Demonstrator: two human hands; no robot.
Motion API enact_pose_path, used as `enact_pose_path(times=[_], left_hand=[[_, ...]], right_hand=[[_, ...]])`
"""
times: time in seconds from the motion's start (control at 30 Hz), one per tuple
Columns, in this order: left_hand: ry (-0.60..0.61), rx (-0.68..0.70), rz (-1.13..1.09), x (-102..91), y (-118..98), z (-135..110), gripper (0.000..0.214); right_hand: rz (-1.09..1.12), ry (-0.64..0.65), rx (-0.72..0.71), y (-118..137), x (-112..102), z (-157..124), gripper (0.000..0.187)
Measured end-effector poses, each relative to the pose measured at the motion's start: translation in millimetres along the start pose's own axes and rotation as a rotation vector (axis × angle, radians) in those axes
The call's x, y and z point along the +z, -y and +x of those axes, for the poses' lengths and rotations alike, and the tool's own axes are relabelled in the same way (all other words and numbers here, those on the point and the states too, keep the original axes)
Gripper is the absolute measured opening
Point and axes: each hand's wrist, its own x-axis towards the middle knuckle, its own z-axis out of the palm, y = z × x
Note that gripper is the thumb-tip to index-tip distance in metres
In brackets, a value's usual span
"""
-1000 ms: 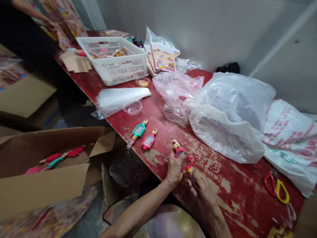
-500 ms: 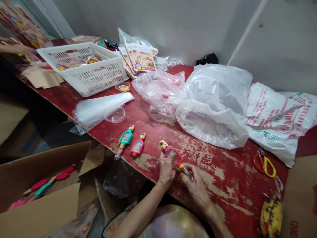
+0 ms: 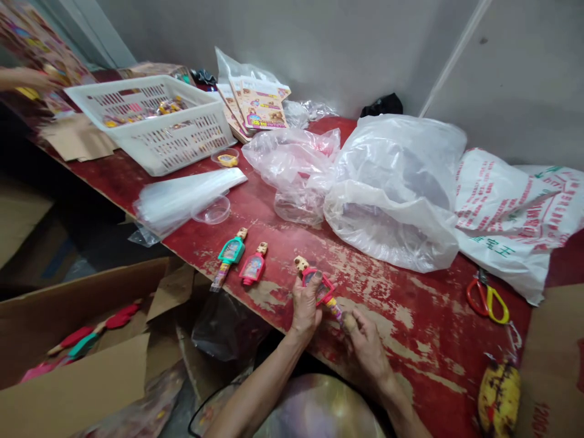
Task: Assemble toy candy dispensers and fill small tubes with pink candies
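My left hand (image 3: 305,307) is closed around the body of a red toy (image 3: 322,291) with a beige spotted animal head, its thumb pressed on the front. From the toy's lower end sticks a clear tube (image 3: 335,309) with a yellow top and small coloured contents. My right hand (image 3: 365,340) pinches the tube's far end between thumb and fingers. To the left on the table lie a green toy (image 3: 232,250) of the same kind, with a tube attached, and a red toy (image 3: 252,267) with no tube showing.
A white basket (image 3: 182,143) of small wrapped pieces stands back left. Plastic bags (image 3: 392,225) and a printed sack (image 3: 502,207) lie behind my hands. Scissors (image 3: 487,299) rest at right. An open carton (image 3: 82,389) sits below left. Another person's hand (image 3: 31,79) shows far left.
My right hand has shifted its grip toward the tube's far end, so more of the tube shows. The left hand keeps its hold on the toy. The other person's hand has moved.
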Motion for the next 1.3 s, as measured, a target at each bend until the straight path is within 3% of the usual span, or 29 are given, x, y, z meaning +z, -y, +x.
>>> enact_pose_path(times=[0.1,0.23,0.3,0.5,0.57,0.67,0.73,0.87,1.07,1.3], left_hand=[[0.025,-0.028,0.012,-1.4,-1,0,0.042],[-0.01,0.009,0.006,-3.1,0,3,0.043],[-0.022,0.007,-0.006,-4.7,1,4,0.043],[0.023,-0.054,-0.024,-10.6,-1,5,0.041],[0.018,-0.059,-0.026,-11.1,-1,4,0.041],[-0.006,-0.056,-0.027,-10.5,0,2,0.043],[-0.004,-0.068,-0.021,-10.4,2,1,0.043],[0.029,-0.092,-0.009,-13.5,3,2,0.044],[-0.008,-0.068,0.037,-21.5,5,7,0.047],[-0.059,0.005,0.161,-32.2,3,12,0.046]], right_hand=[[0.043,0.067,0.072,2,0,-1,0.043],[-0.176,-0.054,-0.145,2,1,-1,0.033],[-0.235,-0.078,-0.159,-3,3,0,0.029],[0.106,0.203,0.122,-15,8,1,0.045],[0.061,0.165,0.078,-12,8,1,0.041],[-0.16,-0.029,-0.046,-9,8,1,0.039],[-0.26,-0.07,-0.065,-12,7,0,0.036],[-0.273,0.033,-0.1,-20,8,0,0.039],[-0.322,-0.007,-0.099,-25,17,4,0.048],[-0.283,0.169,-0.055,-42,23,19,0.057]])
